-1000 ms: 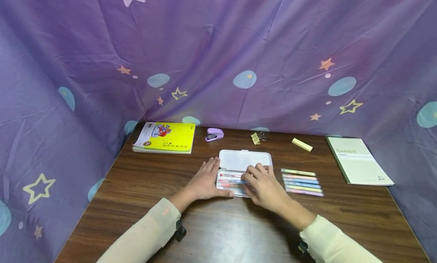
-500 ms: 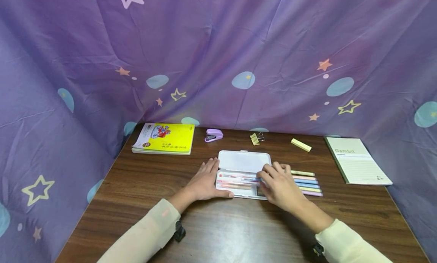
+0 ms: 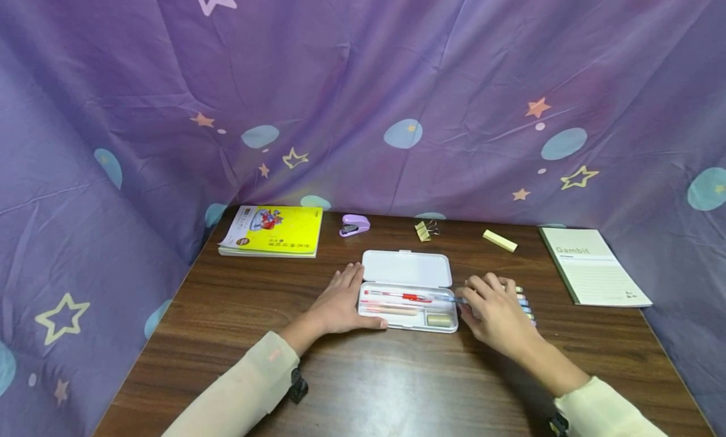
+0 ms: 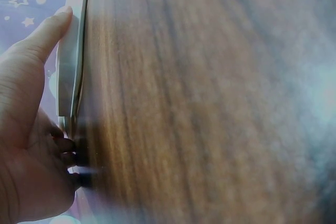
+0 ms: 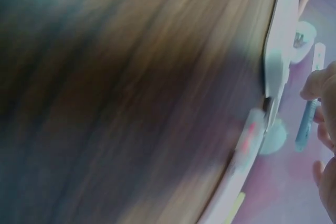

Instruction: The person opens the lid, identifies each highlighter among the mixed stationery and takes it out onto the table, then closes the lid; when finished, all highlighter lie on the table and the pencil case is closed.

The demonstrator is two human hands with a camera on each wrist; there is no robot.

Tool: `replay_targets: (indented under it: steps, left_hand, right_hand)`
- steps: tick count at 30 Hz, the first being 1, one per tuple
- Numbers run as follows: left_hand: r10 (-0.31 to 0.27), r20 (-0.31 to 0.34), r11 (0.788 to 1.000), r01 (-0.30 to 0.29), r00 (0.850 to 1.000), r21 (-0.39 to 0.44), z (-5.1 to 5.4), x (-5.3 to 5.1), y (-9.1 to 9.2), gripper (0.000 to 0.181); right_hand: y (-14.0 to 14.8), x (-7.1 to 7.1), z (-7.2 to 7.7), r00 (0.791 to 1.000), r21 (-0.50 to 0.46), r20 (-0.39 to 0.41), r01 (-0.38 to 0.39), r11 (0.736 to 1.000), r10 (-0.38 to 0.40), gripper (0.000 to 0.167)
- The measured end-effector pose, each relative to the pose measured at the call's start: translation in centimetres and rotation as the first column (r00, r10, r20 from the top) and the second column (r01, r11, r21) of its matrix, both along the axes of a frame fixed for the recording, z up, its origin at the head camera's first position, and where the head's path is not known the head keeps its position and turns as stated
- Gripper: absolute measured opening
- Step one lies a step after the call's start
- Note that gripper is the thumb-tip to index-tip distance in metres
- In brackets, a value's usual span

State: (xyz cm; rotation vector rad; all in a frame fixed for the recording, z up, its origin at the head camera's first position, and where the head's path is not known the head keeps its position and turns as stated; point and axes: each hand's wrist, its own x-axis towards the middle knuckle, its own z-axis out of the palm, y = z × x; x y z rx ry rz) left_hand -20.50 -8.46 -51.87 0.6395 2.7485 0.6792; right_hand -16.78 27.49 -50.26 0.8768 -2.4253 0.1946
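Observation:
A white pencil case (image 3: 407,268) lies with its lid folded back. Inside are a red pen (image 3: 416,297), other slim pens or pencils (image 3: 391,310) and a small tan block (image 3: 439,320). My left hand (image 3: 334,306) rests against the case's left end, fingers extended, thumb along the front edge; the left wrist view shows that thumb (image 4: 52,30) on the case wall. Just off the case's right end, my right hand (image 3: 496,312) pinches a blue pen (image 5: 306,124) between thumb and fingers, raised above the table. Several pastel pens (image 3: 525,302) lie partly hidden behind that hand.
Along the back stand a yellow book (image 3: 283,230), a purple stapler (image 3: 355,225), gold binder clips (image 3: 423,231) and a pale yellow sticky-note pad (image 3: 500,240). A green-edged notebook (image 3: 595,267) lies at the right. A purple star-printed curtain (image 3: 340,109) encloses the table.
My right hand has moved right from over the case to beyond its right end, drawing the blue pen out. The tan block is now uncovered. My left hand has stayed in place.

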Motion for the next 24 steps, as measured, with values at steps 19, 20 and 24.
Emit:
replay_targets:
  steps: [19, 20, 24]
  left_hand:
    - [0.0, 0.01, 1.0, 0.0, 1.0, 0.003, 0.1, 0.1, 0.0, 0.14]
    - [-0.001, 0.008, 1.0, 0.001, 1.0, 0.004, 0.1, 0.1, 0.0, 0.14]
    - [-0.004, 0.003, 1.0, 0.004, 1.0, 0.0, -0.1, 0.0, -0.1, 0.14]
  right_hand:
    - [6.0, 2.7, -1.1, 0.993, 0.038, 0.049, 0.106, 0.994, -0.108, 0.033]
    - [6.3, 2.8, -1.2, 0.993, 0.039, 0.05, 0.106, 0.994, -0.108, 0.032]
    - [7.4, 3.1, -1.7, 0.993, 0.036, 0.057, 0.105, 0.994, -0.107, 0.028]
